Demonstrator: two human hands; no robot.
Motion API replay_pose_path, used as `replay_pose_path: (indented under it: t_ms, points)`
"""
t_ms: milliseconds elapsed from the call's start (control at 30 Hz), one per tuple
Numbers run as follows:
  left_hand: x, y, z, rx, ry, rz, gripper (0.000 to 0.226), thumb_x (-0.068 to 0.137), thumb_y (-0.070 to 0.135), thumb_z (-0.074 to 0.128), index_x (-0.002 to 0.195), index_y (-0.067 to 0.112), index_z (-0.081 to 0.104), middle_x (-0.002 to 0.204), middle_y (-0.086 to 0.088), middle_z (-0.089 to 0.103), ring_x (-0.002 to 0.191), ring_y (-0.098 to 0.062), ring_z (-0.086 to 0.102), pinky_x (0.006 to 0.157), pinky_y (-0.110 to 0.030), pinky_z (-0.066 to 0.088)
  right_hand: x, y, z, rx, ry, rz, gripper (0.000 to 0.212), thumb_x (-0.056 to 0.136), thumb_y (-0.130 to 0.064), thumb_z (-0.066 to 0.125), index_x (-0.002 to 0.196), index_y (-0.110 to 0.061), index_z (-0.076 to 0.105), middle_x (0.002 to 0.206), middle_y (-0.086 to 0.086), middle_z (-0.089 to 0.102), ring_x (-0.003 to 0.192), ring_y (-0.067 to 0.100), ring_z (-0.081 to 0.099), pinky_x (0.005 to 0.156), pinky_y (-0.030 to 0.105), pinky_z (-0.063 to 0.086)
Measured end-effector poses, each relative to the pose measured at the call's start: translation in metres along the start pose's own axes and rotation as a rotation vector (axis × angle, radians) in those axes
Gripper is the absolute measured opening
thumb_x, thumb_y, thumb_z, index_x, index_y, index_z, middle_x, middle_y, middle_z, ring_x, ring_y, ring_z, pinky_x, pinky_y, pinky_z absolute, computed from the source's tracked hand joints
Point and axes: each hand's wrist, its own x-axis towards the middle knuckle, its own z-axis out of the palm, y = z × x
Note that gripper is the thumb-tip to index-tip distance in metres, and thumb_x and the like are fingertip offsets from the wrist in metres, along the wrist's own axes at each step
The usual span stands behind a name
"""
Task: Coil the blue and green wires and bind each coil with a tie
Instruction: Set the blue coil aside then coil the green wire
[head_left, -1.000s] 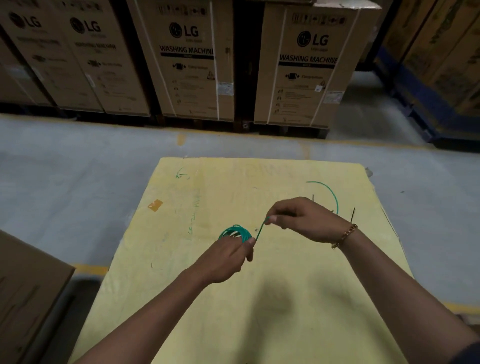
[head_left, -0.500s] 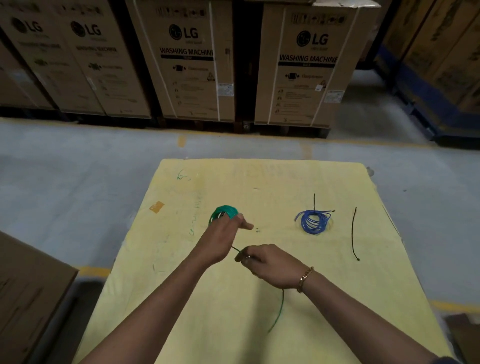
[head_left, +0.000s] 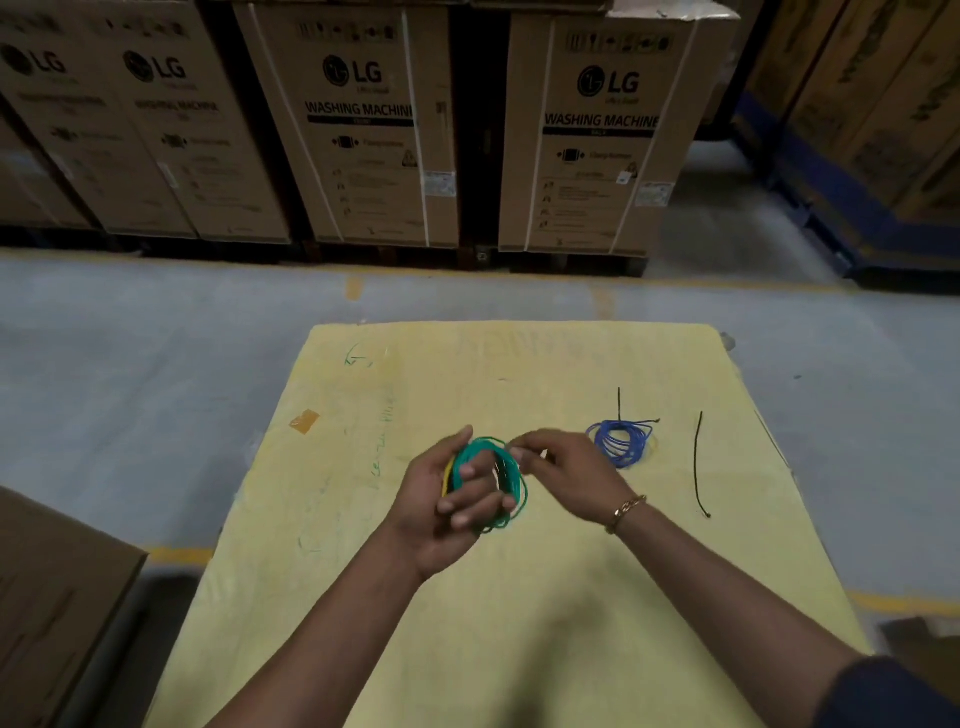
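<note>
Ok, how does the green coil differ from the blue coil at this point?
The green coil is held in the left hand, with the right hand pinching its rim; the blue coil lies untouched on the yellow table. The blue coil has a black tie sticking up from it; the green coil shows none, and a loose tie lies to the right. Both are round loops of thin wire.

Green coil (head_left: 521, 488), several loops, held upright over mid-desk (head_left: 519, 623) in left hand (head_left: 441, 501), fingers thru the ring; right hand (head_left: 566, 473) pinches its top edge. Blue coil (head_left: 621, 441) lies flat just to the rt, black tie (head_left: 619, 402) at its far edge, tail pointing away. Second tie (head_left: 697, 462) lies loose, nearly straight, further rt.
</note>
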Motion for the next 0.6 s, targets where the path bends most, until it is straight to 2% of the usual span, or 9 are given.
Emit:
replay_pose_path:
  t_ms: [67, 133, 200, 300, 367, 433, 500, 533, 600]
  points:
    - [0.003, 0.006, 0.003, -0.067, 0.06, 0.094, 0.046, 0.102, 0.036, 0.042, 0.061, 0.015, 0.045, 0.035, 0.002, 0.029, 0.033, -0.015, 0.032, 0.081, -0.033, 0.048, -0.01, 0.001, 0.018, -0.031, -0.095, 0.079, 0.028, 0.099, -0.022, 0.054, 0.076, -0.033, 0.067, 0.064, -0.03, 0.063, 0.056, -0.005, 0.054, 0.064, 0.026, 0.043]
    - [0.006, 0.009, 0.001, -0.036, 0.137, 0.159, 0.043, 0.102, 0.033, 0.042, 0.064, 0.014, 0.046, 0.041, 0.0, 0.031, 0.04, -0.017, 0.035, 0.089, -0.036, 0.047, -0.019, -0.004, 0.032, -0.068, -0.169, 0.117, 0.034, 0.1, -0.025, 0.051, 0.069, -0.037, 0.058, 0.066, -0.023, 0.065, 0.055, -0.003, 0.053, 0.067, 0.029, 0.046]
    - [0.008, 0.009, -0.001, 0.02, 0.206, 0.197, 0.041, 0.102, 0.031, 0.043, 0.066, 0.013, 0.047, 0.048, -0.002, 0.035, 0.044, -0.02, 0.04, 0.096, -0.039, 0.046, -0.025, -0.011, 0.04, -0.095, -0.216, 0.113, 0.026, 0.099, -0.026, 0.047, 0.079, -0.037, 0.061, 0.079, -0.015, 0.071, 0.066, -0.001, 0.056, 0.074, 0.031, 0.05]
    - [0.013, 0.008, -0.005, 0.104, 0.276, 0.247, 0.041, 0.104, 0.03, 0.04, 0.069, 0.012, 0.049, 0.053, -0.005, 0.041, 0.051, -0.025, 0.048, 0.101, -0.043, 0.042, -0.033, -0.019, 0.044, -0.124, -0.212, 0.116, 0.023, 0.095, -0.034, 0.048, 0.101, -0.032, 0.07, 0.084, -0.015, 0.076, 0.073, 0.002, 0.061, 0.073, 0.03, 0.05]
    - [0.015, 0.004, -0.006, 0.228, 0.323, 0.266, 0.042, 0.106, 0.031, 0.037, 0.071, 0.012, 0.051, 0.058, -0.01, 0.053, 0.064, -0.032, 0.061, 0.097, -0.045, 0.04, -0.036, -0.021, 0.043, -0.201, -0.15, 0.084, 0.024, 0.094, -0.039, 0.05, 0.101, -0.032, 0.071, 0.085, -0.012, 0.076, 0.08, 0.009, 0.065, 0.072, 0.03, 0.051]
    - [0.016, -0.002, -0.003, 0.385, 0.378, 0.252, 0.042, 0.107, 0.034, 0.035, 0.074, 0.014, 0.052, 0.072, -0.016, 0.068, 0.083, -0.034, 0.069, 0.089, -0.042, 0.043, -0.038, -0.021, 0.04, -0.319, -0.031, -0.01, 0.024, 0.094, -0.041, 0.05, 0.099, -0.031, 0.072, 0.096, -0.01, 0.075, 0.082, 0.017, 0.066, 0.068, 0.03, 0.045]
    - [0.015, -0.008, 0.003, 0.504, 0.447, 0.246, 0.043, 0.107, 0.036, 0.035, 0.075, 0.016, 0.054, 0.081, -0.01, 0.073, 0.082, -0.026, 0.066, 0.072, -0.032, 0.044, -0.037, -0.021, 0.038, -0.398, 0.088, -0.134, 0.025, 0.093, -0.04, 0.049, 0.092, -0.029, 0.071, 0.113, -0.017, 0.072, 0.079, 0.019, 0.065, 0.068, 0.031, 0.04]
    - [0.014, -0.01, 0.007, 0.54, 0.47, 0.255, 0.043, 0.107, 0.036, 0.034, 0.076, 0.015, 0.054, 0.083, -0.007, 0.075, 0.079, -0.021, 0.067, 0.068, -0.029, 0.043, -0.037, -0.021, 0.037, -0.415, 0.119, -0.174, 0.025, 0.092, -0.04, 0.048, 0.089, -0.029, 0.071, 0.108, -0.018, 0.073, 0.076, 0.018, 0.064, 0.071, 0.033, 0.042]
    - [0.016, -0.014, 0.014, 0.594, 0.494, 0.282, 0.042, 0.108, 0.033, 0.03, 0.08, 0.013, 0.054, 0.087, -0.006, 0.078, 0.077, -0.017, 0.071, 0.065, -0.024, 0.046, -0.038, -0.02, 0.037, -0.436, 0.167, -0.217, 0.023, 0.089, -0.037, 0.048, 0.084, -0.03, 0.069, 0.081, -0.012, 0.07, 0.072, 0.016, 0.061, 0.071, 0.037, 0.045]
